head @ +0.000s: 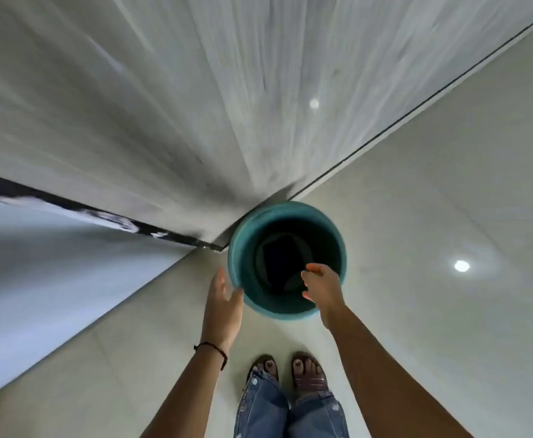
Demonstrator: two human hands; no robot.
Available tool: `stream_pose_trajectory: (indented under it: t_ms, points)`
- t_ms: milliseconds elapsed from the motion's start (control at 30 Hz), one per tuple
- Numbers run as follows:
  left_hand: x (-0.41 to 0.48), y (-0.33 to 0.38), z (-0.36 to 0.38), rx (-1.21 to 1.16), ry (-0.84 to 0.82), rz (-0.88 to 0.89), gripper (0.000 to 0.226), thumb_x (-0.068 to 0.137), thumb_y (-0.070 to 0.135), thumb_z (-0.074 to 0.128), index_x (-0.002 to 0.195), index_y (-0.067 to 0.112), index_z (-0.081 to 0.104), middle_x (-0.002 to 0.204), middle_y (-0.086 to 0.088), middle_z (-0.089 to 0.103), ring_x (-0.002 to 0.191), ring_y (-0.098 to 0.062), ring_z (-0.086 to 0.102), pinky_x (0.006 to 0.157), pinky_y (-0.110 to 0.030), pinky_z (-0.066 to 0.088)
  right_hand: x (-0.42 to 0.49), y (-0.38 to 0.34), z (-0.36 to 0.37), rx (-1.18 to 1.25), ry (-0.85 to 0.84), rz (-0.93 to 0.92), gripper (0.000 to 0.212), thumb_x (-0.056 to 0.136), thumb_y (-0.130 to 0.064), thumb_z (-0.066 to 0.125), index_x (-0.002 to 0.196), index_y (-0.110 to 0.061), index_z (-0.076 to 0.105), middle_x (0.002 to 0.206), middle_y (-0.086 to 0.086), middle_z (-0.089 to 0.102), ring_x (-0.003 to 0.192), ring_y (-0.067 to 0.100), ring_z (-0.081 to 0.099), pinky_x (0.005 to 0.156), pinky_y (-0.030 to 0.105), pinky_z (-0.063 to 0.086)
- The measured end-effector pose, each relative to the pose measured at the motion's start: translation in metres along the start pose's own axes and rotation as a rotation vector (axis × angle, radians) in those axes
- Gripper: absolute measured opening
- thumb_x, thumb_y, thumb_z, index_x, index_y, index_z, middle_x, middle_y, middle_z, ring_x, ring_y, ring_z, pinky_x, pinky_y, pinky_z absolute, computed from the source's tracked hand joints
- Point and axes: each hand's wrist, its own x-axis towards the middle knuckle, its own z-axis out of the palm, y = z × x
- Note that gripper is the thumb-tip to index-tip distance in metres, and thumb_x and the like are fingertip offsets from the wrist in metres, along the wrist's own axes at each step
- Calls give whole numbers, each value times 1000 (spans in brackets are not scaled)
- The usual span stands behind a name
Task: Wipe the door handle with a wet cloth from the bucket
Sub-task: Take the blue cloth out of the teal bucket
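A teal bucket (243, 245) stands on the floor at the foot of the grey door (195, 105). Deep inside it lies a dark shape (277, 257) that may be the cloth; the inside is too dark to be sure. My right hand (322, 289) reaches over the near rim into the bucket, fingers curled, and I cannot make out anything in it. My left hand (222, 306) is open, fingers spread, against the outside of the bucket's left wall. The door handle is out of view.
Pale glossy floor tiles (432, 311) spread to the right and front, reflecting ceiling lights. A dark threshold strip (69, 205) runs along the door's bottom edge at left. My feet in sandals (290, 371) stand just behind the bucket.
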Motion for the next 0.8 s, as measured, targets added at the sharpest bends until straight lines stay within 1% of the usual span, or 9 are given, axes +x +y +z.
stream_pose_trajectory:
  t_ms: [100, 167, 233, 367, 433, 567, 667, 733, 800]
  points:
    - [62, -38, 19, 29, 18, 60, 60, 94, 9, 53, 148, 15, 27, 145, 1, 43, 128, -18, 47, 105, -30, 40, 78, 20, 24, -68, 78, 5, 40, 87, -5, 56, 126, -6, 54, 115, 16, 64, 100, 33, 62, 99, 43, 49]
    - [96, -68, 28, 37, 38, 69, 42, 94, 5, 52, 135, 10, 42, 122, -3, 60, 108, -19, 59, 85, -18, 52, 129, 32, 37, -187, 94, 33, 42, 85, 2, 52, 127, 2, 54, 125, 25, 61, 114, 37, 59, 98, 37, 47]
    - [105, -82, 31, 68, 70, 109, 23, 96, 8, 51, 118, 15, 51, 100, 4, 62, 94, -17, 61, 65, -4, 49, 169, 40, 48, -280, 124, 68, 46, 89, 4, 50, 134, 6, 46, 136, 24, 54, 126, 36, 52, 104, 34, 41]
    - [114, -94, 41, 39, 117, 144, 20, 98, 14, 48, 106, 33, 48, 95, 16, 61, 88, -1, 60, 73, -17, 52, 233, 55, 82, -333, 127, 94, 83, 85, -11, 66, 150, -7, 15, 157, 16, 25, 143, 32, 28, 118, 39, 27]
    - [115, -99, 43, 52, 139, 146, 21, 98, 15, 47, 101, 35, 49, 93, 18, 61, 82, 4, 61, 72, -15, 52, 245, 62, 96, -418, 153, 99, 85, 85, -17, 66, 151, -8, 13, 158, 14, 19, 144, 33, 23, 118, 40, 25]
    - [117, -99, 43, 69, 135, 135, 12, 99, 16, 47, 107, 24, 48, 89, 13, 60, 69, 13, 58, 60, -3, 46, 249, 60, 99, -477, 229, 33, 44, 86, -16, 57, 127, 1, 56, 135, 19, 56, 128, 34, 49, 109, 40, 40]
    - [110, -87, 38, 82, 95, 71, 20, 99, 20, 48, 118, 14, 46, 93, 6, 59, 75, 4, 58, 57, -2, 44, 217, 45, 88, -330, 153, 38, 49, 80, -28, 65, 120, 2, 61, 125, 22, 63, 118, 36, 58, 102, 40, 47]
    - [96, -76, 36, 27, 69, -22, 39, 99, 24, 47, 134, 10, 38, 109, 0, 60, 87, -4, 59, 62, -4, 45, 174, 28, 74, -191, 124, -28, 41, 77, -27, 66, 109, -2, 66, 108, 20, 68, 105, 35, 63, 93, 38, 51]
    - [67, -54, 32, -60, 72, -147, 55, 99, 29, 47, 146, 12, 24, 139, -8, 47, 113, -16, 55, 80, -14, 43, 113, 9, 54, -44, 55, -105, 13, 73, -19, 64, 84, -12, 66, 80, 10, 66, 78, 29, 63, 70, 34, 51]
